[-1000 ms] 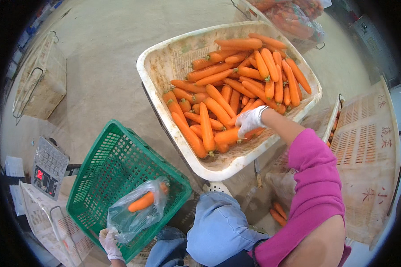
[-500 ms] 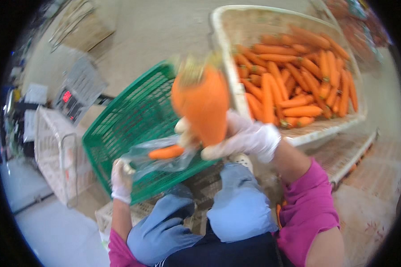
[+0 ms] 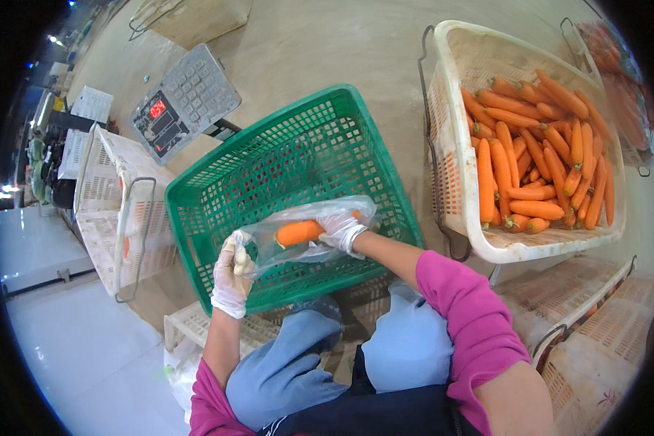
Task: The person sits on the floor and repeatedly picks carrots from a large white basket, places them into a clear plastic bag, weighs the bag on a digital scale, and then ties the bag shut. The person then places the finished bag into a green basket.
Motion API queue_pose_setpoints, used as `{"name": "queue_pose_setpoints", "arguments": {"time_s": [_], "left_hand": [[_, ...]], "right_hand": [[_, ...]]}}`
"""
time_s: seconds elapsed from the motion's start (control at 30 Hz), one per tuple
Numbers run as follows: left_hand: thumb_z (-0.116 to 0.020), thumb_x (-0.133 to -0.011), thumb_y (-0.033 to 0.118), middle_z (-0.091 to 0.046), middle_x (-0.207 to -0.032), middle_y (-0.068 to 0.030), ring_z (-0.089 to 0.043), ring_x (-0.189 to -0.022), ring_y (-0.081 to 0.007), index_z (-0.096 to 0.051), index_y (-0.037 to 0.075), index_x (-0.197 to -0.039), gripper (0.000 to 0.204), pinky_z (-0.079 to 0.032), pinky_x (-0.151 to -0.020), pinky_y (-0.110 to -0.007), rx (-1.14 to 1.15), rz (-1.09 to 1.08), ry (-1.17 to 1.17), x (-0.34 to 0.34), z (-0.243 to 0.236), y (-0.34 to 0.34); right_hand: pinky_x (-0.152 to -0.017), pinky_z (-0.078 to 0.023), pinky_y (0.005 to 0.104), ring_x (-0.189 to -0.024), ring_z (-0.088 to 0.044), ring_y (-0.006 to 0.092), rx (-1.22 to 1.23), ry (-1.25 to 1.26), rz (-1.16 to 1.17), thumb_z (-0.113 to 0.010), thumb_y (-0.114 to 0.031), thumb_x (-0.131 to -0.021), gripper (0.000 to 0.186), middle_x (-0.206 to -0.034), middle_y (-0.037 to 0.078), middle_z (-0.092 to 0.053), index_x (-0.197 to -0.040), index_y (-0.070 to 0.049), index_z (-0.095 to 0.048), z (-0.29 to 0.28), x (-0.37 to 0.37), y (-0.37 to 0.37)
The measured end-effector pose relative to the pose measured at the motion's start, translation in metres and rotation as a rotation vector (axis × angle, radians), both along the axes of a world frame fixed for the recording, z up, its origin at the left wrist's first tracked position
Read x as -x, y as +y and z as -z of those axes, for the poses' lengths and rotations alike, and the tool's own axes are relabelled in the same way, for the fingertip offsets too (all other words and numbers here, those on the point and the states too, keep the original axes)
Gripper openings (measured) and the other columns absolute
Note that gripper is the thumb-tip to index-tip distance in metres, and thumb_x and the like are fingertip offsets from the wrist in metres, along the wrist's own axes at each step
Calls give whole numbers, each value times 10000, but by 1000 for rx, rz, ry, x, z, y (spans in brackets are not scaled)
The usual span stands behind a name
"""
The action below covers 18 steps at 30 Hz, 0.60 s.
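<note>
A clear plastic bag [image 3: 265, 254] lies across the green basket [image 3: 374, 138] in front of me, one end pinched in the closed fingers of my gloved left hand [image 3: 231, 270]. Inside the bag is an orange carrot [image 3: 298, 233]. My gloved right hand [image 3: 340, 231] is at the bag's other end, its fingers closed around carrots and partly covered by the film. A bit of orange shows just beyond those fingers. How many carrots they hold is hidden.
A white crate [image 3: 487, 243] heaped with carrots [image 3: 538, 152] stands at right. Beyond the basket's left corner is a digital scale display [image 3: 185, 102], beside white crates [image 3: 112, 218]. Bagged carrots [image 3: 618, 94] lie far right; more crates [image 3: 596, 356] stand near right.
My right hand has lowered a bunch of carrots from above the basket to the bag. The left hand keeps its hold on the bag. The view has shifted, showing the scale more fully.
</note>
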<state>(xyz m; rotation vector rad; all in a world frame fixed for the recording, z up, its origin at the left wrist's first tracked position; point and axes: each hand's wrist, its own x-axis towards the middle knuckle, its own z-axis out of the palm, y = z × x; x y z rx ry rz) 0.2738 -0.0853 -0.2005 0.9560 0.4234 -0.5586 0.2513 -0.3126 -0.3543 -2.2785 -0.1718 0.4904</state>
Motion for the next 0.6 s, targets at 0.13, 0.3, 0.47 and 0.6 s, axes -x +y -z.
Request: {"name": "queue_pose_setpoints", "arguments": {"time_s": [0.13, 0.3, 0.47, 0.6], "left_hand": [[-511, -919, 185, -614, -849, -3, -517, -621, -62, -574, 69, -1045, 183, -410, -539, -192, -163, -5, -24, -1, 14, 10], [-538, -898, 136, -616, -963, -26, -561, -699, -75, -531, 39, -1113, 236, -463, -591, -188, -427, 191, -49, -1, 8, -3], [-668, -773, 78, -614, -943, -81, -600, -765, -117, -405, 36, -1263, 557, -491, -683, -226, -717, 258, -145, -3, 21, -6], [-721, -711, 25, -545, -1148, -117, -551, -975, -148, -286, 51, -1377, 796, -449, -855, -253, -726, 142, -289, 2, 33, -2]], "right_hand": [[-822, -464, 434, -904, -601, 356, 5, 32, 141, -524, -242, -813, 297, -971, 185, -631, -1033, -62, -609, 14, -2, -12], [-776, -482, 435, -873, -609, 344, 164, -60, 64, -582, -195, -771, 301, -955, 188, -630, -1038, -57, -599, -11, 6, -27], [-915, -421, 395, -1010, -569, 343, 25, 175, -333, -594, -264, -812, 465, -1070, 207, -602, -1213, -41, -515, -90, 23, -39], [-1011, -354, 324, -1153, -500, 244, -633, 169, -358, -559, -234, -891, 499, -1261, 153, -509, -1308, -1, -413, -177, 50, -62]]}}
